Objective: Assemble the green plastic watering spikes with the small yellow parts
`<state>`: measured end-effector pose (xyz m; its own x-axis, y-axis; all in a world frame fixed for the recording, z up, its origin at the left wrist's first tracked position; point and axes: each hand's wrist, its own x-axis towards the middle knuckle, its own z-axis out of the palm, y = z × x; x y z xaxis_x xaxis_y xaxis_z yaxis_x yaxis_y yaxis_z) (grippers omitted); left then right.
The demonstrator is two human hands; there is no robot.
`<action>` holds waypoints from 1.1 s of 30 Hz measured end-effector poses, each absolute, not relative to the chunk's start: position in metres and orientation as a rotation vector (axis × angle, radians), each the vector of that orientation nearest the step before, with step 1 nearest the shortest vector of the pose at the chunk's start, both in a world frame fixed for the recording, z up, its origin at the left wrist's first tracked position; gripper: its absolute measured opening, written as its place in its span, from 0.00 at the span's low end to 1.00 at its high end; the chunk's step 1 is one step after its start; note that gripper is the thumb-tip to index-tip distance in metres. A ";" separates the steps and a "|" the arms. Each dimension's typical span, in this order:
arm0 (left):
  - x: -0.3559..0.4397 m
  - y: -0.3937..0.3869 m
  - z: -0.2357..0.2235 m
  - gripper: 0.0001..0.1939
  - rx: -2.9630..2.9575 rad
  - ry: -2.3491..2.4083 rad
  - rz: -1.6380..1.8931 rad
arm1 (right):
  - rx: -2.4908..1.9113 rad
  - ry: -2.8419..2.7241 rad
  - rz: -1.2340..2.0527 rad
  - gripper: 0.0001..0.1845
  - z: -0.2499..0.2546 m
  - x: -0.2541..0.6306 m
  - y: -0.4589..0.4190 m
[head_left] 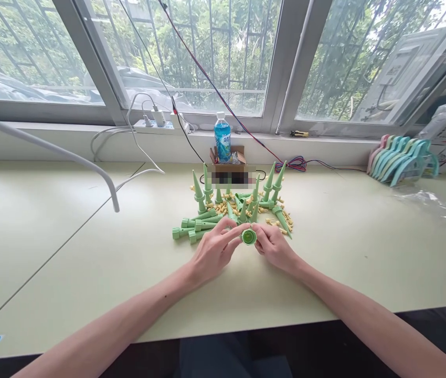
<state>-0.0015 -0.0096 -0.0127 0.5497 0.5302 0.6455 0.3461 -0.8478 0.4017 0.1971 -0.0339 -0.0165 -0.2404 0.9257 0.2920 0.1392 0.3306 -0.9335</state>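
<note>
Between my two hands is a green plastic watering spike [248, 237], its round open end facing me. My right hand [276, 245] is closed round its right side. From the left, my left hand [219, 244] pinches it with bent fingers near the top; a tiny yellowish bit shows by the fingertips. Just beyond, several green spikes stand point up, such as one upright spike [198, 191]. Others lie in a pile to the left, with a lying spike [203, 226] by my left knuckles. Small yellow plastic fittings [278, 224] are scattered among them.
Behind the spikes stands a small cardboard box [229, 167] with a blue bottle [222, 139]. A coiled red-and-blue wire [296, 164] lies right of it. A white cable [89, 160] crosses at left. Pastel hangers [402, 157] and clear plastic wrap [435, 202] sit at the right.
</note>
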 end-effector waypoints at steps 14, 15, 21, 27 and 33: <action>0.004 -0.011 -0.001 0.30 1.934 0.950 1.030 | -1.019 -1.677 0.784 0.25 -0.012 0.198 -0.033; 0.004 -0.011 0.000 0.33 1.873 0.934 0.940 | -1.022 -1.712 0.754 0.25 -0.011 0.197 -0.033; 0.003 -0.011 0.000 0.31 1.769 0.883 0.680 | -1.013 -1.842 0.635 0.23 -0.011 0.197 -0.034; 0.003 -0.012 0.003 0.24 1.917 0.805 0.752 | -1.042 -1.843 0.652 0.23 -0.012 0.198 -0.033; 0.005 -0.011 -0.007 0.15 2.213 0.799 0.993 | -1.057 -1.802 0.744 0.25 -0.013 0.196 -0.035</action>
<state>0.0047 -0.0107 -0.0073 0.5433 0.7125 0.4440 0.2814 -0.6528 0.7033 0.1962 -0.0350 -0.0130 -0.2387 0.8882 0.3926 0.3529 0.4560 -0.8170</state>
